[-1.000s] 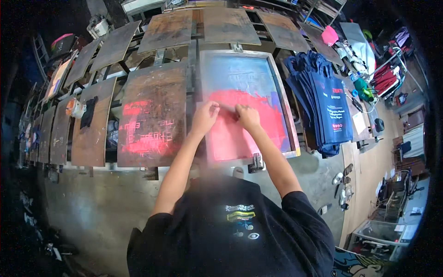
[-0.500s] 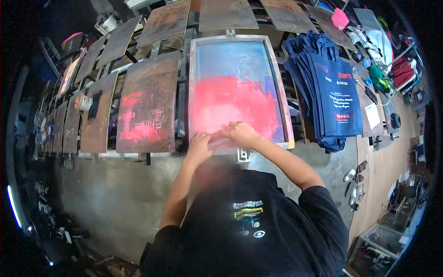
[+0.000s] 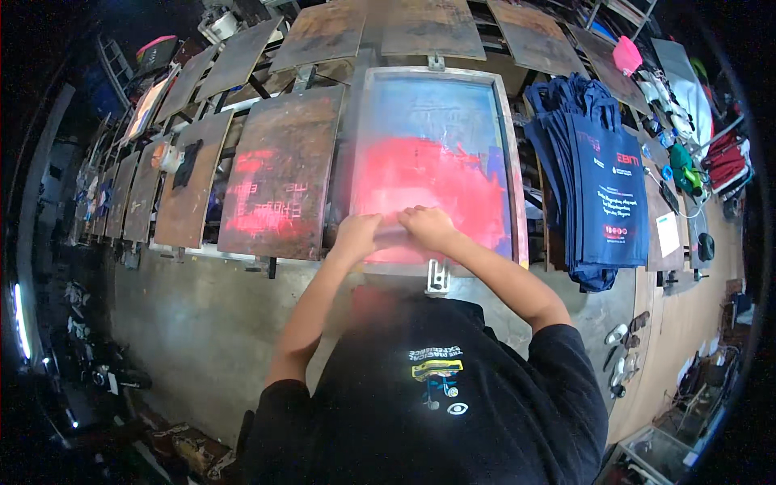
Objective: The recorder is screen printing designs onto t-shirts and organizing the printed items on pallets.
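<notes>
A framed printing screen (image 3: 512,162), blue at the top and smeared with pink ink over its lower part, lies in the centre of the head view. Both my hands are closed on a squeegee (image 3: 392,232), partly hidden by my fingers, across the lower pink area. My left hand (image 3: 356,236) grips its left end and my right hand (image 3: 428,228) its right part. Below the screen's near edge is a metal clamp (image 3: 438,276). A pink-stained board (image 3: 275,186) sits just left of the screen.
Navy printed bags (image 3: 598,186) are piled right of the screen. More boards (image 3: 186,194) run left and along the back (image 3: 428,32). A small tub (image 3: 166,158) rests on one board. A pink bundle (image 3: 627,55), cables and cloths are at right. Shoes (image 3: 626,347) stand on the floor.
My hands and the squeegee moved from mid-screen down toward its near edge by half a second ago, then slightly back away from that edge. The camera view has shifted.
</notes>
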`<state>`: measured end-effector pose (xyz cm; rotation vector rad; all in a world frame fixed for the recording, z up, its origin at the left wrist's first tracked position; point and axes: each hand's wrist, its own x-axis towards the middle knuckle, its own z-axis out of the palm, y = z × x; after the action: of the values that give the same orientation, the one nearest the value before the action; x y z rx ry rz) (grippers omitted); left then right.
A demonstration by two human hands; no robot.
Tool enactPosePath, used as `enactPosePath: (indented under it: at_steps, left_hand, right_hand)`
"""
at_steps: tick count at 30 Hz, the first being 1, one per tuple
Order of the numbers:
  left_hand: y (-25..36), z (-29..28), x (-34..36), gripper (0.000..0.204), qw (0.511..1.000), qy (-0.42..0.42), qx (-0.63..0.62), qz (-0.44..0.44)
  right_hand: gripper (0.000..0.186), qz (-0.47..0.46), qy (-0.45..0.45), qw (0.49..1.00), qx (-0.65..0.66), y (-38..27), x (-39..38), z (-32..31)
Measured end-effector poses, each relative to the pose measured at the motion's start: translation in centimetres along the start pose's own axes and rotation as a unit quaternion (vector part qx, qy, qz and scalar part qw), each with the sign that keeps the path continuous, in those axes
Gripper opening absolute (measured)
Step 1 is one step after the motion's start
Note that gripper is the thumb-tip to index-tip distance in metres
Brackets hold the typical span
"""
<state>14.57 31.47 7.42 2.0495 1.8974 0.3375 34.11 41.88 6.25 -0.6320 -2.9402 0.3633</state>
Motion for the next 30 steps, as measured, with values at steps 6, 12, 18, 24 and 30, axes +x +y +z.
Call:
enactPosePath:
  at_steps: [6,12,18,24,30]
  left_hand:
    - [-3.0,-0.1,3.6,0.058,0.998,0.009,0.029,0.062]
    - [-4.8,-0.5,6.9,0.057,0.988,0.035,0.061,0.135]
    - [-4.1,-1.8,6.1,0.058,0.992,0.015,0.046,0.119]
    - [-4.5,-0.9,4.1,0.059,0.984,-0.081,-0.017,0.157]
    - [-5.9,0.3,4.7,0.067,0.979,-0.085,0.015,0.185]
  right_hand:
    - [0.039,0.027,-0.078,0.996,0.041,2.3,2.6,-1.3]
    - [0.031,0.139,-0.07,0.988,0.02,2.4,3.7,-1.6]
    - [0.034,0.118,0.033,0.992,-0.02,1.3,3.2,-0.9]
    - [0.035,0.088,-0.099,0.988,0.078,-0.5,1.2,-1.8]
    - [0.031,0.082,-0.101,0.988,0.087,0.8,1.8,0.1]
